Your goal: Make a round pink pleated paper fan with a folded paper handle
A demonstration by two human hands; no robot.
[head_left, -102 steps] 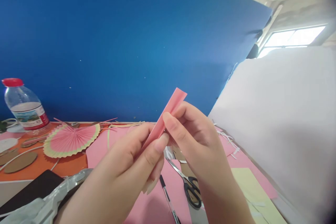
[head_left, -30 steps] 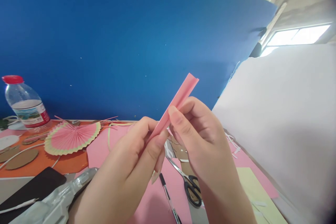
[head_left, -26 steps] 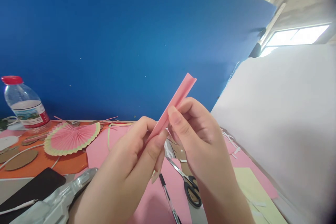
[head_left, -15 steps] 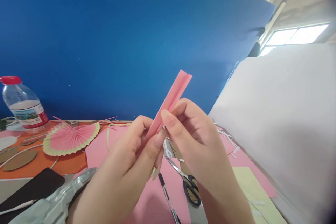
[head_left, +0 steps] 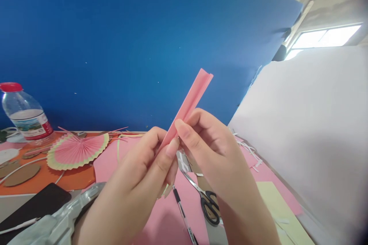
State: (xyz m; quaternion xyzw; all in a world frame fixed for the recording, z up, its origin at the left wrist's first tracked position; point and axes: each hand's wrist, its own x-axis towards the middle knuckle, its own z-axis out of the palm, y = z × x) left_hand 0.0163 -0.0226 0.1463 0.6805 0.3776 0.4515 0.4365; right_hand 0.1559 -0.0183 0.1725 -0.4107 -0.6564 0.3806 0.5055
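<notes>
A narrow folded strip of pink paper (head_left: 192, 97) slants up to the right in front of the blue panel, its far end showing a lengthwise fold. My left hand (head_left: 143, 176) grips its lower end between thumb and fingers. Higher up, the thumb and forefinger of my right hand (head_left: 209, 149) pinch the same strip near its middle. Under my hands are a black-handled pair of scissors (head_left: 209, 206) and a pen (head_left: 184, 216), both lying on or beside pink paper (head_left: 161, 220). The strip's lower end is hidden by my left hand.
On the left are a pleated pink fan (head_left: 79, 151) with a yellow edge, a red-capped bottle (head_left: 27, 116), cardboard discs (head_left: 23, 175) and a black flat object (head_left: 34, 206). A glue gun (head_left: 66, 214) lies beside my left forearm. Pale yellow paper (head_left: 284, 206) and white scraps (head_left: 248, 149) are at right.
The pink strip has slid slightly up and to the right. My left thumb has moved up along it a little, while my right hand keeps nearly the same place.
</notes>
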